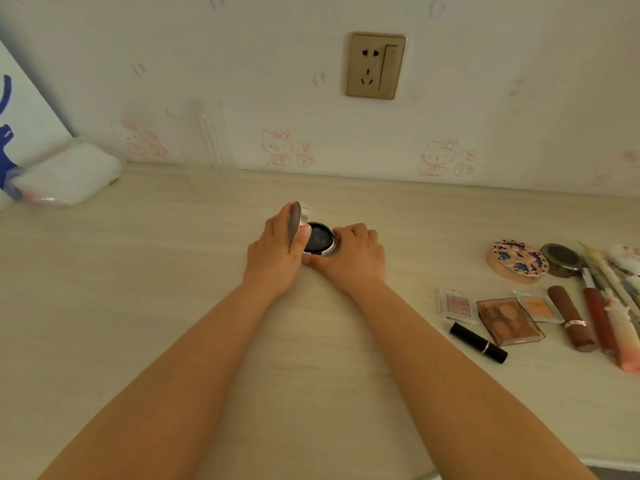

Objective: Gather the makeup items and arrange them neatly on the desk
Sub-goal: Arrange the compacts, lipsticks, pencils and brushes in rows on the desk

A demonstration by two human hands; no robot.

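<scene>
A round silver compact sits in the middle of the desk (138,306). My left hand (273,254) grips its lid (297,221), raised on edge. My right hand (353,254) curls around the base (318,239), whose black inside shows. At the right lie the other makeup items: a round patterned case (517,261), a small dark round pot (562,259), a pink single eyeshadow (458,305), a brown palette (509,322), an orange single eyeshadow (538,306), a black lipstick (478,342), a brown lipstick (571,318) and several tubes and brushes (609,306).
A white plastic-wrapped pack (69,171) lies at the back left against the wall. A clear acrylic stand (207,140) stands at the back. A gold wall socket (376,65) is above the desk. The desk's front edge runs at the lower right.
</scene>
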